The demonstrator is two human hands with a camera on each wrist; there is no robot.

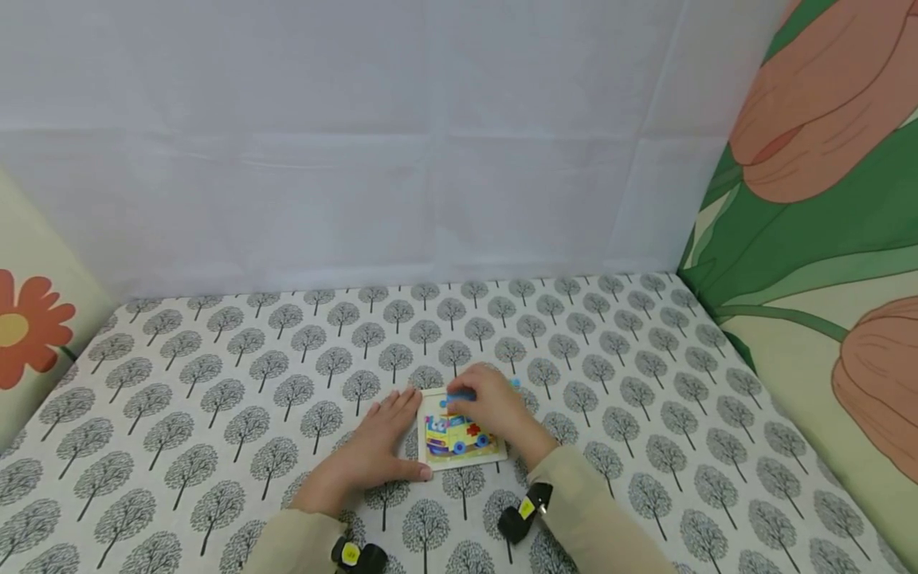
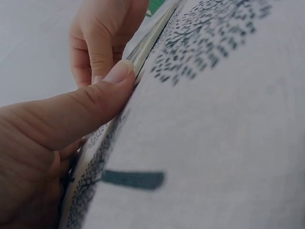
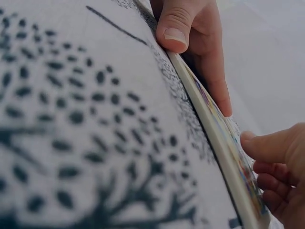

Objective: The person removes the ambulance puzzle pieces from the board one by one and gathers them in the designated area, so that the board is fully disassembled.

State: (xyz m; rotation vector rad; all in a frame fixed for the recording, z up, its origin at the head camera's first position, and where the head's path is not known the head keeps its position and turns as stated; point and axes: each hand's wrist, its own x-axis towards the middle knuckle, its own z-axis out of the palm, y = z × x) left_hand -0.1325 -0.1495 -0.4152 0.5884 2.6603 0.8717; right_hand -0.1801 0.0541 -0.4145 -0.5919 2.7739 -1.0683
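A small picture puzzle (image 1: 459, 461) with a pale frame lies on the patterned cloth, showing a yellow ambulance with eyes and a red cross. My left hand (image 1: 376, 446) lies along its left side, fingers extended toward the upper left corner and the thumb touching the lower left corner. Over the upper right part, my right hand (image 1: 495, 402) has curled fingers and pinches a blue puzzle piece (image 1: 462, 395), mostly covered by the fingers. In the right wrist view, the thumb (image 3: 259, 145) is close above the puzzle's surface.
The tree-print cloth (image 1: 244, 430) covers the table. A white sheet (image 1: 358, 159) hangs behind it, with flower-painted walls at both sides. A small light-blue bit (image 1: 515, 383) shows just beyond the right hand; its kind is unclear.
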